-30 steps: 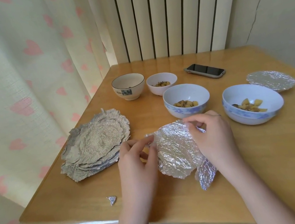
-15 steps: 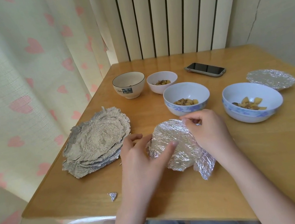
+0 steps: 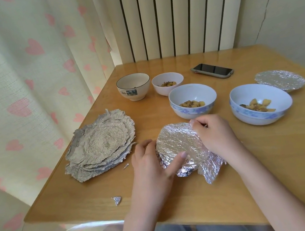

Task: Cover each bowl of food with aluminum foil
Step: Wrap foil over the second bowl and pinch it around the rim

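Hands: left hand (image 3: 151, 161) lay on the foil-wrapped bowl (image 3: 181, 146), fingers straight, thumb across its top; right hand (image 3: 215, 134) pinched the foil at the far rim.
Pose: both forearms reached in from the near edge of the table (image 3: 278, 164), palms down.
Count: four uncovered bowls beyond the hands; one covered bowl (image 3: 281, 82) far right; one stack of used foil (image 3: 101, 144) left of the left hand.
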Tool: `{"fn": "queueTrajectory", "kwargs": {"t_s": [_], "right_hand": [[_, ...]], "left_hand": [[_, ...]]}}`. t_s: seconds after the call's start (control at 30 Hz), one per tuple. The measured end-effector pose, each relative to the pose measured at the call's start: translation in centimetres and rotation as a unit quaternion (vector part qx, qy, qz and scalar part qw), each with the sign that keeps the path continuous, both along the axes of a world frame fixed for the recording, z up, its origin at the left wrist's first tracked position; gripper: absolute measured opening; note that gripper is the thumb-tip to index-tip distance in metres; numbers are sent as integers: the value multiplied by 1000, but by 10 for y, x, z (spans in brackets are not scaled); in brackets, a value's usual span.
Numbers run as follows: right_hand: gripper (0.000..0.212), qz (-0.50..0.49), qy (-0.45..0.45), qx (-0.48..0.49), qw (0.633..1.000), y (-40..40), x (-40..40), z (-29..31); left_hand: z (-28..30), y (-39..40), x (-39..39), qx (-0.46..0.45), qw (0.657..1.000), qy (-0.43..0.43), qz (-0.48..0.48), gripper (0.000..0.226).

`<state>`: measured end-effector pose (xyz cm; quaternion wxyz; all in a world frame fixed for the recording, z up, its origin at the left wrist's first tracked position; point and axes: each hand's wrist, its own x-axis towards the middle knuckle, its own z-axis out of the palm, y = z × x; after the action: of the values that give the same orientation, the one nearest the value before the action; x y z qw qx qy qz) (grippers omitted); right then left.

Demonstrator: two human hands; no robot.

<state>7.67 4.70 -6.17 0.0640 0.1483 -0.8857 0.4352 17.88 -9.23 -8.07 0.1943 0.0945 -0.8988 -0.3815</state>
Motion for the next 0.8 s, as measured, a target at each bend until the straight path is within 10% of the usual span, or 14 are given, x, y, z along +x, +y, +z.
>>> {"fn": "queueTrajectory", "kwargs": {"t_s": [0.33,0.8], "right_hand": [[16,-25,193,-1,981,7,3,27],[16,90,76,18,993,-13,-8,6]], "left_hand": [[34,-17,4,3,994,10,-106,107],[19,8,-19,-161,974,-38,-153,134]]}}
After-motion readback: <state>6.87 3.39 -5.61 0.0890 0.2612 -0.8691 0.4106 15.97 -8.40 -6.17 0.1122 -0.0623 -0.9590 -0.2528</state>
